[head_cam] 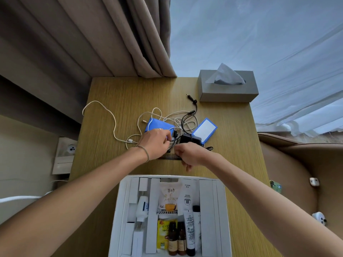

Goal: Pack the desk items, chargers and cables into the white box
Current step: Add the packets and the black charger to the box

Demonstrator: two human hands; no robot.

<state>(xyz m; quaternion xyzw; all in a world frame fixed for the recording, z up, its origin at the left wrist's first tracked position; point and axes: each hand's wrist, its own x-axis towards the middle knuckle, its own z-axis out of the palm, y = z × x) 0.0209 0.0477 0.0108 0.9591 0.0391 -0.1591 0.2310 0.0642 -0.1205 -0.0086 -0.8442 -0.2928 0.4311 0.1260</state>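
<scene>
While left hand (156, 143) fingers pinch thin black cable (171, 145), right hand (187, 154) fingers curl on it beside boxy charger (190, 139).

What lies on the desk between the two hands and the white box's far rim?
In the head view, a dark comb lies just below the left hand and right hand; beyond it, bare desk runs to the white box.

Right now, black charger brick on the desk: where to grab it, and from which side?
Take the black charger brick by its body, across the two flat sides, coming from above on the near side. Its black cable loops off behind into the white cables, and a blue-edged card lies against its far right side. Both the left hand and right hand are already beside it.
</scene>
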